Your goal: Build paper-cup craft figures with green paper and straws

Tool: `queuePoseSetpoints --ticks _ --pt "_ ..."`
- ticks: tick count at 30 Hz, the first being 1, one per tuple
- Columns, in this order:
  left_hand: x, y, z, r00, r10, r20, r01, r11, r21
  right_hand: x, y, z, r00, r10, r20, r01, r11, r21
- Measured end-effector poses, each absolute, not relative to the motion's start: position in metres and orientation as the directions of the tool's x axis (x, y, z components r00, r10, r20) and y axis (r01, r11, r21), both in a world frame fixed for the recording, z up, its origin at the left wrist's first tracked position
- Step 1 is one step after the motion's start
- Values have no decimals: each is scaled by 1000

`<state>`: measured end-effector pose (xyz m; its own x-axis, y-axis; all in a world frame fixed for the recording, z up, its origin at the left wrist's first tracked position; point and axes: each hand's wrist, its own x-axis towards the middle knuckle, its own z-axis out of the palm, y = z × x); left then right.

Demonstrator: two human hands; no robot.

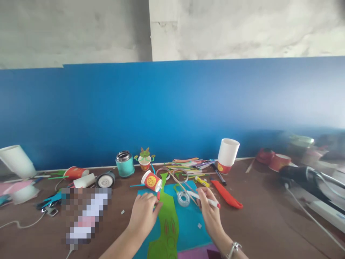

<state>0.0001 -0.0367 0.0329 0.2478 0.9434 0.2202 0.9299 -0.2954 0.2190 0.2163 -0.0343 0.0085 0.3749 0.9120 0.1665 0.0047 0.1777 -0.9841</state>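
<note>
My right hand (210, 210) grips a white marker (197, 195) with a red end, tilted over the blue paper. In my left hand (144, 210), closed fingers hold a small red piece that looks like a marker cap (158, 195). Beneath both hands lies blue paper (188, 230) with a cut green sheet (167, 208) on top, which bears drawn ear-like shapes. A roll of clear tape (183, 198) sits between the hands. Just beyond my left hand, a red and white paper cup (152, 181) lies on its side.
At the back stand a turquoise jar (125, 164), a cup with a green animal figure (145, 159) and stacked white cups (228, 154). Several coloured strips (188, 164) lie there too. An orange-red long object (226, 194) rests right. A blue partition (172, 108) rises behind.
</note>
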Motion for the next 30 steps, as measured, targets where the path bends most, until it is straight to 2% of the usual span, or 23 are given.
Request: queuePoseSetpoints --ticks 2,6,12,14,17,19,27,30 --pt "8 -25 32 169 971 172 972 -193 134 217 -32 7 361 910 206 26 211 -977" --pt "22 -7 15 69 985 157 992 -85 96 216 -32 6 275 921 276 86 262 -961" --pt "21 -9 7 91 972 216 986 -118 116 210 -37 8 183 962 202 11 204 -979" --pt "17 -16 8 161 950 268 966 -207 155 209 -37 7 140 979 148 -50 156 -987" --pt "16 -26 7 278 871 405 855 -417 310 206 -37 7 87 992 91 -155 104 -982" --pt "16 -29 4 309 836 453 782 -494 380 205 -37 6 76 994 73 -182 86 -980" --pt "16 -30 -2 426 792 437 640 -605 474 208 -35 2 -27 999 25 -132 21 -991" --pt "16 -31 1 424 819 387 529 -571 628 210 -36 3 -75 997 -13 -165 -25 -986"
